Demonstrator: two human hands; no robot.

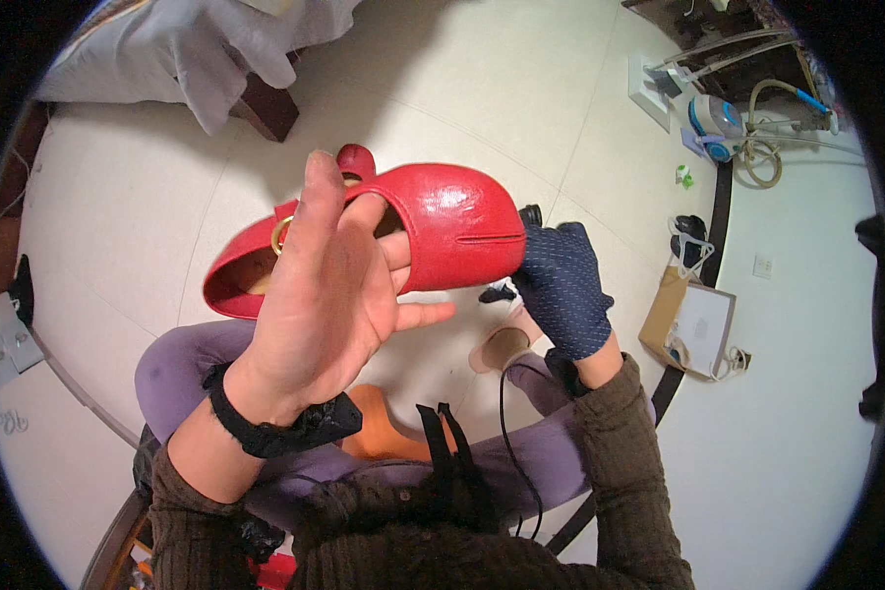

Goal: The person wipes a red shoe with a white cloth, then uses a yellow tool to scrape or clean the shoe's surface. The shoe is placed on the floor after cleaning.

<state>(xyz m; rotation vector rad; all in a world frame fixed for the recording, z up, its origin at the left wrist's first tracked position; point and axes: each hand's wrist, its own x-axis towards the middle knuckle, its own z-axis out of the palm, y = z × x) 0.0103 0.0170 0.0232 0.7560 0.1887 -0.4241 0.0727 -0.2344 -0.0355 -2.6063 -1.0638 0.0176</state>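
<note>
**Red shoe aloft, toe to the right**

I have the red shoe (pixel 457 202) up above the pale floor (pixel 482 93), over the lap. Its long axis runs nearly crosswise in my view, from the heel at lower left to the toe, a little higher, at right. The rounded toe points right, with a short slit running along it, and the foot opening faces me. A gold buckle (pixel 281 236) sits toward the shoe's heel end.

My left grip (pixel 329 285) has the shoe from inside: palm up, the fingers loosely bent into the opening, thumb stretched away from me across the shoe, little finger sticking out beside it.

My right grip (pixel 560 280) is at the shoe's toe, covered by a dark blue cloth (pixel 577 320) with light dashes that appears to touch the tip. The cloth hides the fingers, so I cannot tell how far they are closed.

Nearer me than the shoe are the purple trousers (pixel 506 477), with an orange seat (pixel 379 423) between the legs. Beyond the shoe, to its left, hangs a grey drape (pixel 167 59); well to its right stands a cardboard box (pixel 664 305).
</note>
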